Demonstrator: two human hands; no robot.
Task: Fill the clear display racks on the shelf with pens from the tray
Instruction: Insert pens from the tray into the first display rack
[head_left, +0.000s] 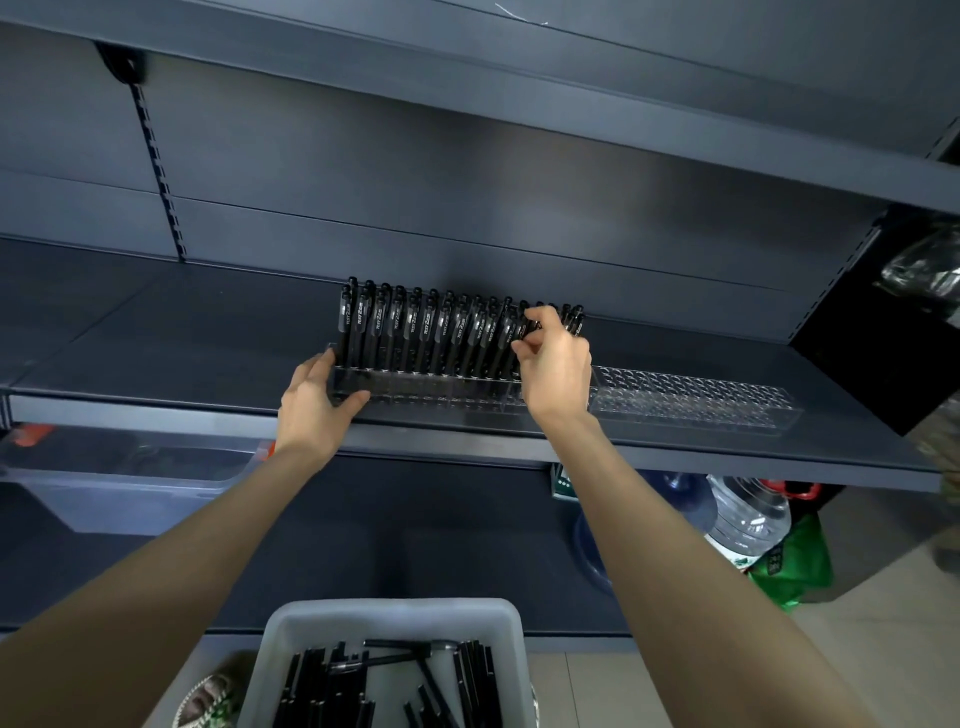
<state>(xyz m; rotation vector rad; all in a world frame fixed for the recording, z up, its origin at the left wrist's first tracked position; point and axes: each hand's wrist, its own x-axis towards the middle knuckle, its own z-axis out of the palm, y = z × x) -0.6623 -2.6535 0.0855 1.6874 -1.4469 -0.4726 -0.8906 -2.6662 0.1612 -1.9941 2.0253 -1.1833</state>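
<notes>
Pens (415, 332) stand in the clear rack (415, 387) — right hand (553, 366) pinches one pen (525, 332) at its right end, left hand (317, 402) grips its left end. Beside it on the shelf (156, 332) lies an empty rack (696, 400); below, the tray (389, 612) holds more.

The right hand (556, 364) covers the filled rack (426, 387) at its 3 o'clock end, along with the pens behind it; whether its curled fingers pinch a pen cannot be told. The left hand (317, 400), gripping the rack, hides the 9 o'clock corner under its thumb. Print on the standing pens (405, 332) is too small to read. At 6 o'clock the frame edge cuts off the tray (395, 618), its loose pens (322, 686) and both forearms. A clear bin (130, 488) at 8 o'clock is blurred.
</notes>
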